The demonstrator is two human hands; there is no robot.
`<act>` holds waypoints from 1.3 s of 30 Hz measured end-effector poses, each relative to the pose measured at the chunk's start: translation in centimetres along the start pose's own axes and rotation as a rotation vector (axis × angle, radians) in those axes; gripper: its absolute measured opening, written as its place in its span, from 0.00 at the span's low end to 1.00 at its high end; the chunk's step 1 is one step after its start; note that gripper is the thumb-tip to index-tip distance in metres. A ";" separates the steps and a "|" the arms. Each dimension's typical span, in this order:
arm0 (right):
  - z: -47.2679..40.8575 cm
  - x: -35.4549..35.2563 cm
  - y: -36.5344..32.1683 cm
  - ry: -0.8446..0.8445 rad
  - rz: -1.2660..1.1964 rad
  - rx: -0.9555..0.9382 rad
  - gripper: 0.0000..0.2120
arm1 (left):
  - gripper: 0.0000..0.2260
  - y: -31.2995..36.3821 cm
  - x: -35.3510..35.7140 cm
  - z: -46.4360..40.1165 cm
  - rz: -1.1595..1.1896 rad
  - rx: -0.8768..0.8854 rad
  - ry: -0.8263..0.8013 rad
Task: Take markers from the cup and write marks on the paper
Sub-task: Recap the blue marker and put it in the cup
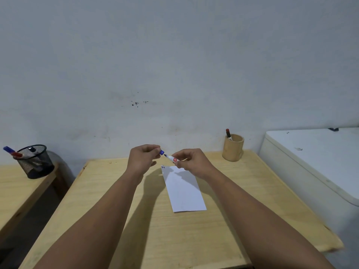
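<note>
My right hand (191, 164) grips a white marker (172, 158) with a red logo, its dark tip bare and pointing left. My left hand (144, 157) pinches the blue cap (161, 152), a small gap away from the tip. Both hands hover above the far end of a white paper (184, 191) lying on the wooden table (116, 200). The paper carries small dark marks (163, 167) at its far left corner. A round wooden cup (232, 148) stands at the table's back right with one red-capped marker (228, 134) in it.
On a second wooden table at left stands a black mesh cup (35, 162), with blue and red markers (12, 151) leaning out of it. A white cabinet (314, 162) adjoins the table on the right. A grey wall rises behind.
</note>
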State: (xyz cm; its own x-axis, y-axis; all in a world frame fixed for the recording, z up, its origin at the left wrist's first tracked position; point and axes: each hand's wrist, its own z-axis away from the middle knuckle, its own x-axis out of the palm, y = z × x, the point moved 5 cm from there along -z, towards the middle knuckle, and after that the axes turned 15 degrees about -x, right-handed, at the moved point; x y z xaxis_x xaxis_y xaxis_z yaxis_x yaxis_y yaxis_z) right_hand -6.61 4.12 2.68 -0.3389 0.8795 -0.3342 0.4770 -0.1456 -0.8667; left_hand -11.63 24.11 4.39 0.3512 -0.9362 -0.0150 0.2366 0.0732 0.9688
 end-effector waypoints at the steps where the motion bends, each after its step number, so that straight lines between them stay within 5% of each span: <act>1: 0.0 -0.1 0.0 0.004 0.000 -0.004 0.10 | 0.05 0.1 0.3 0.0 -0.005 0.003 -0.006; 30: 0.2 -6.0 -0.9 0.119 0.024 0.010 0.10 | 0.07 3.2 6.9 1.0 -0.179 0.094 -0.121; 34: -0.4 -11.2 -1.1 0.270 0.145 -0.035 0.09 | 0.10 2.4 10.4 0.3 -0.126 0.093 -0.117; 39: -1.6 -19.6 -0.6 0.595 0.198 -0.075 0.12 | 0.19 0.8 16.7 -2.2 -0.383 0.149 -0.108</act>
State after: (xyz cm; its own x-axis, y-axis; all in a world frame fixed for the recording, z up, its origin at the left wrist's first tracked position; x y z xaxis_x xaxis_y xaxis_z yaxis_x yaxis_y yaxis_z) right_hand 1.01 -12.29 10.38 0.2603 0.9439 -0.2034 0.5474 -0.3178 -0.7742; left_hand -3.54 9.26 4.36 0.1649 -0.9174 -0.3623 0.1952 -0.3297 0.9237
